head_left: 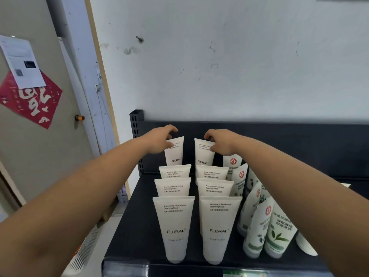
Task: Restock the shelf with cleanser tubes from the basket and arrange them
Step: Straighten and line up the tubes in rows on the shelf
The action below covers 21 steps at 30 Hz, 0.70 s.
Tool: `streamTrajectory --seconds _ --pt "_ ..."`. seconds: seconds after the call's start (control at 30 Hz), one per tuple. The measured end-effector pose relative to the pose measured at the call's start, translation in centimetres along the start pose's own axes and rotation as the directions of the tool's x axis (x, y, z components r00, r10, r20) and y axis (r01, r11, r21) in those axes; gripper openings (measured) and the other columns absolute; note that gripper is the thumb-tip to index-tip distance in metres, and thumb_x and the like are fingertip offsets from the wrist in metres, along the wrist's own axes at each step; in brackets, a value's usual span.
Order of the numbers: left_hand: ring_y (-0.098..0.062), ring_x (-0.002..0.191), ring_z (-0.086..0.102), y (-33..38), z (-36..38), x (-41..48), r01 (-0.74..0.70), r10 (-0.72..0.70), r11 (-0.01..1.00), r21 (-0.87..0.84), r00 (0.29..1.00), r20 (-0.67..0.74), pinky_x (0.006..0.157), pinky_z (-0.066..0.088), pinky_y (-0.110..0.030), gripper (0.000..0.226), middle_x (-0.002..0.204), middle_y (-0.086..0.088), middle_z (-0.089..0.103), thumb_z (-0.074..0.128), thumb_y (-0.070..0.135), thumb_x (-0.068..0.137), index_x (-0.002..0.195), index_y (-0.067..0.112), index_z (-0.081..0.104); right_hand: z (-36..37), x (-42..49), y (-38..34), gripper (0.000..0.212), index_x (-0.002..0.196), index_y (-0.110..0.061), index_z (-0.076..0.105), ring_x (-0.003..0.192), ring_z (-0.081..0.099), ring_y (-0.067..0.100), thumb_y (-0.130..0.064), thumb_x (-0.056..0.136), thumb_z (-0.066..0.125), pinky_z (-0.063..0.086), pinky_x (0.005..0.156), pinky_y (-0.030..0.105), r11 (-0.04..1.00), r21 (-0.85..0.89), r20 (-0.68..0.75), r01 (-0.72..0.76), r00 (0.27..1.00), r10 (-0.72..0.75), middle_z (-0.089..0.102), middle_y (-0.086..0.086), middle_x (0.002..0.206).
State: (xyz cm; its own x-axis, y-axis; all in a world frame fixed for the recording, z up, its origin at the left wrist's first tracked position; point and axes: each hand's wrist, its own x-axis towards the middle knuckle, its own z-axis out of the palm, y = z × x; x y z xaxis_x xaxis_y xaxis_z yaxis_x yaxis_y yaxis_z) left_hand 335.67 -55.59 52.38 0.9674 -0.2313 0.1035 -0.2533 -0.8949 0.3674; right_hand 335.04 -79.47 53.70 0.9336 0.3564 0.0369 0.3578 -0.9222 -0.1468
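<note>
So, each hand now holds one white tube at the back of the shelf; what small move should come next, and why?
Probably settle both tubes down upright, then let go. The left hand pinches the top of the rear left tube, the right hand the rear right tube; both are already in line behind the two rows of white tubes, their lower ends hidden.

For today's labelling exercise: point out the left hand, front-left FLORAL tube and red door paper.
left hand (159, 139): head view, its back.
front-left FLORAL tube (174, 222): head view, mid-body.
red door paper (34, 105): head view, its centre.
</note>
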Motion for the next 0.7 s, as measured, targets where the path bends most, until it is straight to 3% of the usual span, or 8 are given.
streamTrajectory --seconds 0.13,0.3,0.47,0.7 --pt "-0.022 0.123 0.05 -0.6 1.0 0.8 0.0 -0.001 0.999 0.046 1.0 0.01 0.098 0.041 -0.032 0.044 0.136 -0.005 0.054 0.054 0.016 0.097 0.139 0.018 0.045 0.8 0.8 0.3 0.038 0.133 -0.018 0.052 0.113 0.054 0.024 -0.011 0.095 0.052 0.044 0.085 0.031 1.0 -0.013 -0.005 -0.009 1.0 0.009 0.057 0.004 0.129" --pt "-0.017 0.106 0.055 -1.7 1.5 0.9 -0.018 0.016 0.998 -0.067 0.999 -0.028 0.083 0.05 -0.032 0.034 0.124 -0.001 0.06 0.048 0.009 0.098 0.127 0.023 0.058 0.8 1.1 0.7 0.03 0.12 -0.017 0.067 0.104 0.06 0.023 -0.011 0.096 0.051 0.051 0.09 0.039 1.0 -0.019 -0.062 -0.023 0.998 0.022 0.065 0.001 0.121" --pt "-0.024 0.101 0.062 -1.2 0.9 0.3 -0.01 0.021 0.993 -0.118 0.996 0.092 0.083 0.057 -0.039 0.036 0.113 0.004 0.063 0.048 0.011 0.098 0.127 0.03 0.058 0.1 0.2 0.2 0.03 0.121 -0.017 0.068 0.103 0.061 0.022 -0.01 0.096 0.051 0.05 0.092 0.037 0.998 -0.036 -0.024 0.053 0.998 -0.054 0.068 0.002 0.117" --pt "-0.021 0.099 0.065 -0.6 0.4 -1.5 -0.024 0.054 0.989 -0.143 0.977 0.205 0.085 0.057 -0.035 0.039 0.105 0.008 0.067 0.049 0.013 0.099 0.131 0.034 0.056 -0.4 -1.4 -0.2 0.031 0.12 -0.017 0.069 0.102 0.061 0.02 -0.009 0.096 0.051 0.048 0.087 0.032 0.995 -0.036 0.027 0.096 0.995 -0.095 0.066 -0.002 0.12"
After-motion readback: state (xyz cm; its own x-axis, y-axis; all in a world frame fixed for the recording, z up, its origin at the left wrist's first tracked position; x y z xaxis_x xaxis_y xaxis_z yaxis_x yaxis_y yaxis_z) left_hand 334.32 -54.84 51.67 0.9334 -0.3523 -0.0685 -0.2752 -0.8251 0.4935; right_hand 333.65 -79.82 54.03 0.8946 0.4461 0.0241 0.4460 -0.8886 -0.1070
